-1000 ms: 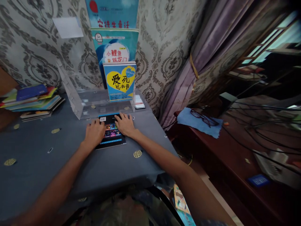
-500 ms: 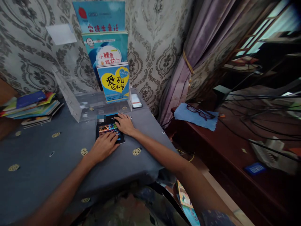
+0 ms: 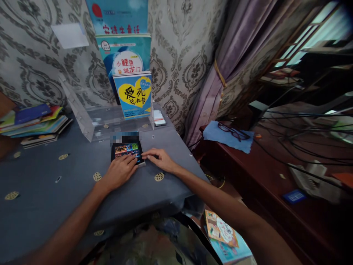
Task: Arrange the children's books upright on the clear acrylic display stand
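Note:
A dark book (image 3: 127, 140) with small colourful pictures on its cover lies on the cloth-covered table (image 3: 79, 195). My left hand (image 3: 122, 170) rests flat over its lower part, fingers stretched out and hiding some of the cover. At the book's right edge is my right hand (image 3: 160, 159), its fingertips and thumb drawn together on that edge. Behind the book stands a clear acrylic rack (image 3: 86, 127). It holds several upright books, the front one a blue book with a yellow heart (image 3: 136, 96).
A stack of books (image 3: 35, 123) lies at the table's left. To the right, a brown desk (image 3: 264, 158) carries glasses (image 3: 233, 131) on a blue cloth (image 3: 211, 133), and tangled cables. More books (image 3: 222, 230) are low down beside my right arm. A purple curtain (image 3: 220, 62) hangs by the wall.
My right hand has moved from the upper right of the book's cover down to its right edge, its fingers closing together there. My left hand stays on the book.

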`<state>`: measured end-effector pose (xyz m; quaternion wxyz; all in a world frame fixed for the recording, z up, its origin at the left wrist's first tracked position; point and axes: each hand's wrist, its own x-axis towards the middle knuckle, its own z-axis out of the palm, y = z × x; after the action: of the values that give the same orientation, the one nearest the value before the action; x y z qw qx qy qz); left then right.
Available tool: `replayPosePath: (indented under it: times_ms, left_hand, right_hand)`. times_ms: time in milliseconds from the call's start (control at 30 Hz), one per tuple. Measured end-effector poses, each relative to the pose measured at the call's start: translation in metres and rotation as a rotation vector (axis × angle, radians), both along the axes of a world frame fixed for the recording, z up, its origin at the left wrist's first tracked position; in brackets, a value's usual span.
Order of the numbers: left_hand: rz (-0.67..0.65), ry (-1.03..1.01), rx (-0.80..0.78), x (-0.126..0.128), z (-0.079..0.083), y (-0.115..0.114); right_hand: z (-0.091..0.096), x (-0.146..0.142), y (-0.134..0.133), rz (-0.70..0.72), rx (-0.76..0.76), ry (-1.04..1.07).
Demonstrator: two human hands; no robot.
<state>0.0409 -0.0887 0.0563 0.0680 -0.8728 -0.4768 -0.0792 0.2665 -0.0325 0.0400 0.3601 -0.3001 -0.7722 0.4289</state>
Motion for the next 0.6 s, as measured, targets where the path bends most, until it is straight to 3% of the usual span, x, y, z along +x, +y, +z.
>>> replayPosePath:
  times_ms: [600]
  left_hand:
    - [-0.003, 0.025, -0.030, 0.0034, 0.0093, -0.0004]
  right_hand:
    - [0.0026, -0.0025, -0.0025, 0.006, 0.048, 0.058]
